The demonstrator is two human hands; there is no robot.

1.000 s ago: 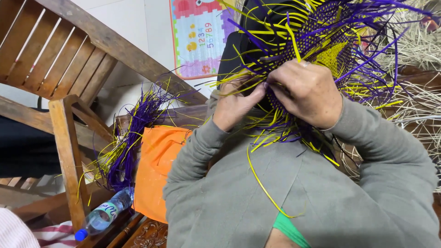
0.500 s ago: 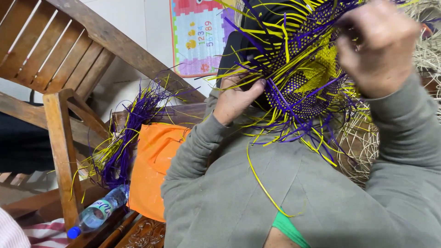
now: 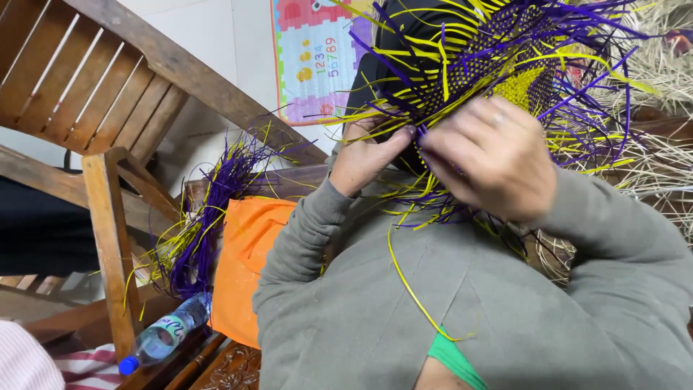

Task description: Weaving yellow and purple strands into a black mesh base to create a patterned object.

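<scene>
A half-woven piece of purple and yellow strips (image 3: 498,65) is held up in front of my chest, its loose ends fanning out all round. My left hand (image 3: 368,155) pinches strips at the lower edge of the weave. My right hand (image 3: 491,159), with a ring on one finger, meets it there, fingers closed on the same strips. One long yellow strip (image 3: 411,289) hangs down over my grey sweater.
A bundle of loose purple and yellow strips (image 3: 209,209) lies at the left beside an orange cloth (image 3: 249,267). A plastic water bottle (image 3: 162,336) lies below it. A wooden chair (image 3: 108,130) stands at the left, pale straw (image 3: 660,152) at the right, a colourful chart (image 3: 317,50) on the wall.
My right hand, lifted high to the upper right half a second ago, has come back down to the left hand at the weave's lower edge.
</scene>
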